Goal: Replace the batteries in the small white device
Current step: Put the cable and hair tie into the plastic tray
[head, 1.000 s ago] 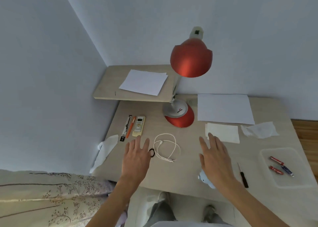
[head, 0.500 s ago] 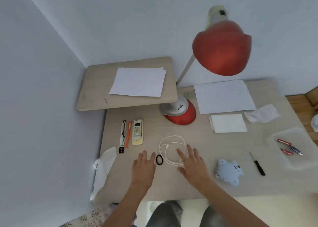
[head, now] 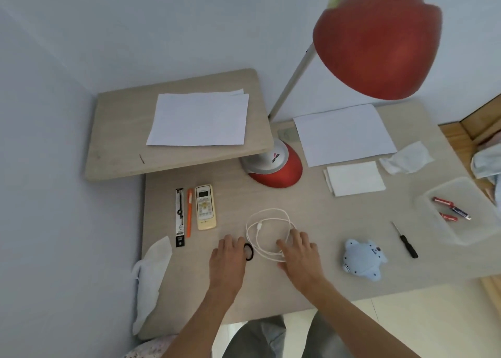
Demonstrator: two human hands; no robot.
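Pale grey walls [head: 135,32] corner a beige desk [head: 339,222] — red lamp [head: 379,40] overhead.

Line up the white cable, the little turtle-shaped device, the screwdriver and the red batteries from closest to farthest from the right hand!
1. White cable: touching the right hand.
2. Turtle-shaped device: to its right.
3. Screwdriver: farther right.
4. Red batteries: far right, in the tray.

Bare desk [head: 322,233] between cable [head: 259,225] and device [head: 363,260]

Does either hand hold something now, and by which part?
Nothing is held. The left hand lies flat beside the black ring; the right hand rests open on the white cable.
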